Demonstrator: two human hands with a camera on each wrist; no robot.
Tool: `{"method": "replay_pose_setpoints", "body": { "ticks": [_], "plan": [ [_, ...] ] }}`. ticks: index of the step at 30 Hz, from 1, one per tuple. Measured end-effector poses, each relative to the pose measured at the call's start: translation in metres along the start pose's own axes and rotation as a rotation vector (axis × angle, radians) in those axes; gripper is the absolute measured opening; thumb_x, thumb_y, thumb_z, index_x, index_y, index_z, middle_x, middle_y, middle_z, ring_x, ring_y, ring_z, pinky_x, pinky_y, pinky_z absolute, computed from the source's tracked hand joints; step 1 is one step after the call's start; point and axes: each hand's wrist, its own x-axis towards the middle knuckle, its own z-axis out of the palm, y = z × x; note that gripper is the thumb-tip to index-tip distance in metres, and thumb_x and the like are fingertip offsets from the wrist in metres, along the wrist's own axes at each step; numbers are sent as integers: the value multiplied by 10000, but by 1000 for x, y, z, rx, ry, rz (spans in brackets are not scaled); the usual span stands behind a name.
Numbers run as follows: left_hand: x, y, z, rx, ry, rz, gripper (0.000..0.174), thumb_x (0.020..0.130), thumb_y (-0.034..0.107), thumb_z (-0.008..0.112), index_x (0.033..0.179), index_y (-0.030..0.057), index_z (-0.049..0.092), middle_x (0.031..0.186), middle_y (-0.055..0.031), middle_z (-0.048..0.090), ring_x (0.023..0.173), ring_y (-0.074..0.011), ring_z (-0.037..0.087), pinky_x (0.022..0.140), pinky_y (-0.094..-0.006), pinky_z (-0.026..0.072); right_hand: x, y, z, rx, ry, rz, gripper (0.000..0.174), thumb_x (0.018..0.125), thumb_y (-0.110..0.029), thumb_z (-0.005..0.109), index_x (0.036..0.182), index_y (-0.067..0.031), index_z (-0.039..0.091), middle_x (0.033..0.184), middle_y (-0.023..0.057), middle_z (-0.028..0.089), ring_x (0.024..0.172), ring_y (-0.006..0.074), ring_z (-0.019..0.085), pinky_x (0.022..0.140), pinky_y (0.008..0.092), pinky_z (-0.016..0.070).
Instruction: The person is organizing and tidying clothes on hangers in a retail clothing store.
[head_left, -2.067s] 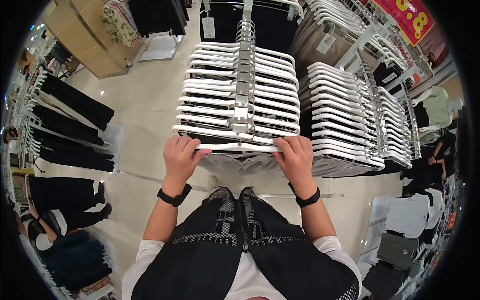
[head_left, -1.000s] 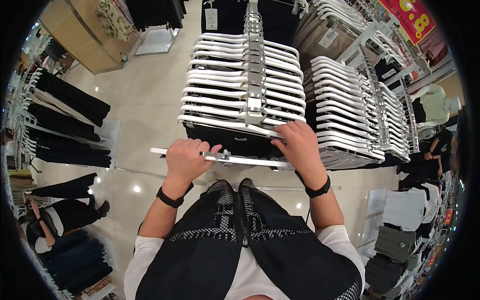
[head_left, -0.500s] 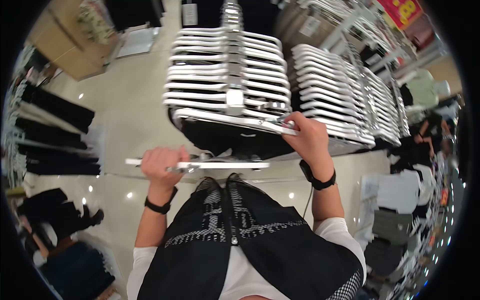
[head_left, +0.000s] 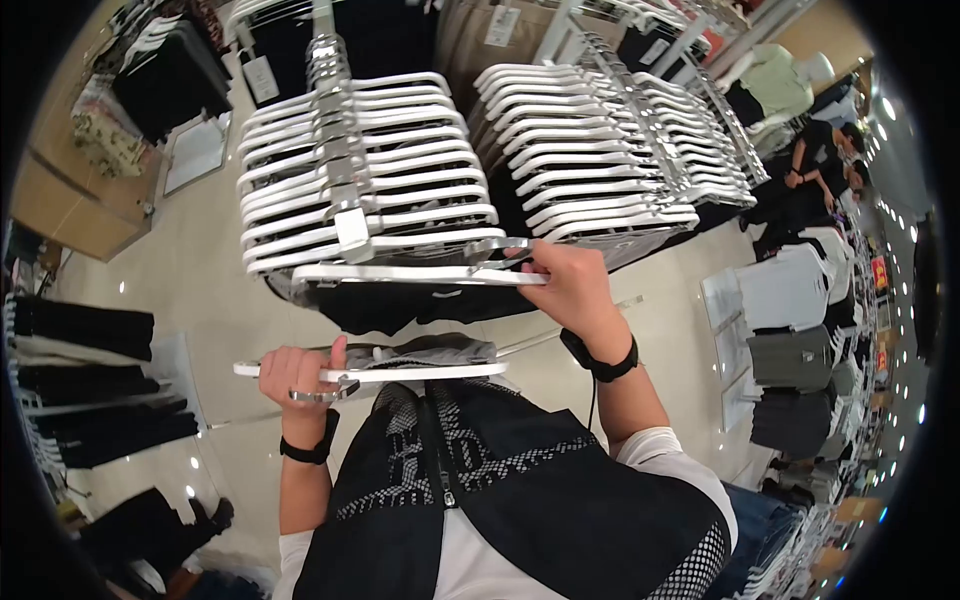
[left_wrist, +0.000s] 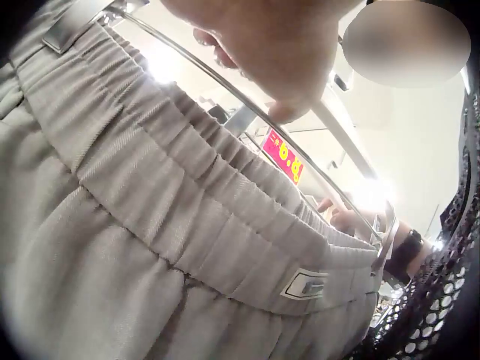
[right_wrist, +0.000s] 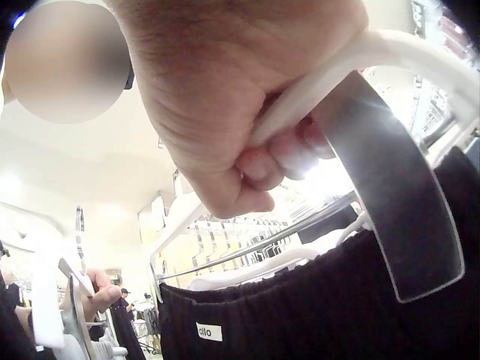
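Observation:
My left hand [head_left: 303, 378] grips one end of a white hanger [head_left: 430, 373], close in front of my body; its metal hook points sideways beneath the fingers. From this hanger hangs a grey garment [left_wrist: 187, 225] with a gathered elastic waist and a small label. My right hand [head_left: 572, 285] holds the right end of a second white hanger [head_left: 400, 272] at the rack's front, fingers curled round it. Its flat metal hook [right_wrist: 397, 195] lies beside that hand. Below hangs a black garment [right_wrist: 300, 315], elastic-waisted, with a white label.
A metal rail [head_left: 335, 140] carries a row of white hangers just beyond my right hand's hanger. Another tight row of hangers [head_left: 580, 150] stands to its right. Dark trousers [head_left: 90, 385] hang on the left. Two people [head_left: 815, 165] are at the far right.
Both hands were on the front hanger; my left has drawn it with the grey garment towards my body. My right let go and took the black garment's hanger. The view has turned right.

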Motion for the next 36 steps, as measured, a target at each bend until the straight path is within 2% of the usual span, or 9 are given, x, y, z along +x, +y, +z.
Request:
{"method": "replay_pose_setpoints", "body": {
  "ticks": [7,15,21,25,28,30,33,34,36],
  "plan": [
    [-2,3,5,-79,4,-11,365,762,268,930,909,92,645,835,-72,697,724,-298,672,651,-408,520,-13,0,3,-30,71,-10,406,773,-96,772,1167,-195,755,657,70,651,570,252,663,535,359,520],
    [-10,1,5,-39,13,-43,344,771,338,913,824,113,658,742,-55,663,652,-289,643,606,-387,500,-13,8,-6,-84,19,27,461,756,-130,778,1196,-262,734,741,5,723,657,243,718,576,370,560],
    [-9,4,-2,14,-48,-33,398,785,364,894,691,127,589,578,-12,495,520,-233,504,511,-355,366,-10,10,-1,-11,46,117,360,755,-77,787,1093,-198,782,603,58,611,511,236,596,524,339,482],
    [-10,5,-5,42,-61,-55,384,781,373,891,705,133,602,587,-6,506,530,-226,525,520,-342,391,-9,14,8,3,-1,135,385,751,-65,786,1116,-184,770,591,57,571,517,230,584,533,333,475],
    [0,10,-3,-18,10,-68,350,765,353,900,737,133,629,628,-2,545,553,-229,566,540,-340,446,-3,-2,12,171,-100,140,254,772,-20,780,1022,-60,756,636,49,585,512,154,476,519,306,410],
    [-1,18,-1,-28,8,-100,353,751,325,912,926,107,697,853,-53,654,763,-259,660,680,-385,530,2,-23,8,212,-261,70,446,775,-85,820,1203,-87,695,704,61,617,573,191,600,570,318,478],
    [14,27,7,-37,18,-71,466,740,332,922,1075,86,711,1061,-111,694,957,-306,682,835,-432,554,2,-39,26,365,-403,23,514,819,-157,797,1309,-122,648,697,61,609,601,209,621,595,321,499],
    [17,28,9,-68,-13,-46,490,743,334,916,1113,86,711,1127,-119,690,1041,-317,679,907,-445,552,3,-41,29,363,-493,20,515,863,-286,761,1334,-138,615,731,70,653,661,270,692,633,388,536],
    [21,30,8,-46,-160,-80,439,778,349,872,1106,99,719,1028,-106,718,1014,-316,701,959,-446,543,1,-44,35,392,-522,31,574,851,-309,781,1359,-132,583,744,76,659,676,291,693,638,401,532]
  ]
}}
